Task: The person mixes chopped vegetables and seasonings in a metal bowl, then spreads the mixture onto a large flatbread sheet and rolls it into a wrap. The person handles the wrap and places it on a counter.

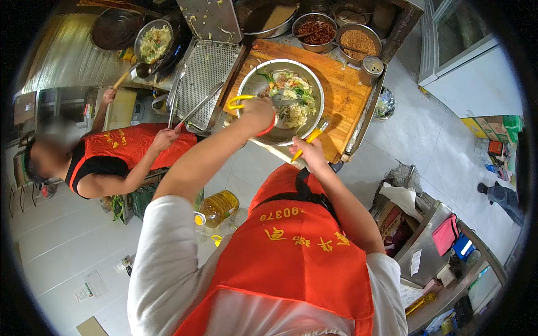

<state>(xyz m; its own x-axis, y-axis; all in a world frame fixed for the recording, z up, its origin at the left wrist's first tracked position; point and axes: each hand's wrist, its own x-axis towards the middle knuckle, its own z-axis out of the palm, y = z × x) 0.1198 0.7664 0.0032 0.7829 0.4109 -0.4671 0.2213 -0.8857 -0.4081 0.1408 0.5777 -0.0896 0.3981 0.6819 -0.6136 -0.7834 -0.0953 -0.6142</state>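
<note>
My left hand [259,113] is over a round metal bowl [243,86] and grips what look like scissors with a yellow finger loop [238,101]. Their metal end reaches into the mixed noodles and vegetables [294,98]. A red band shows beside the wrist; I cannot tell whether it is worn there. My right hand [310,151], at the bowl's near rim, holds a yellow-handled utensil [313,136] that looks like a brush. Its fingertips are at the rim; contact is unclear. Under the bowl lies a wooden cutting board [344,113].
Bowls of chilli flakes [315,31] and crumbs [358,42] stand behind the board, near a metal shaker [370,69]. To the left, a co-worker [126,155] holds a pan of food [154,44] and a metal utensil. An oil jug [218,208] is on the floor.
</note>
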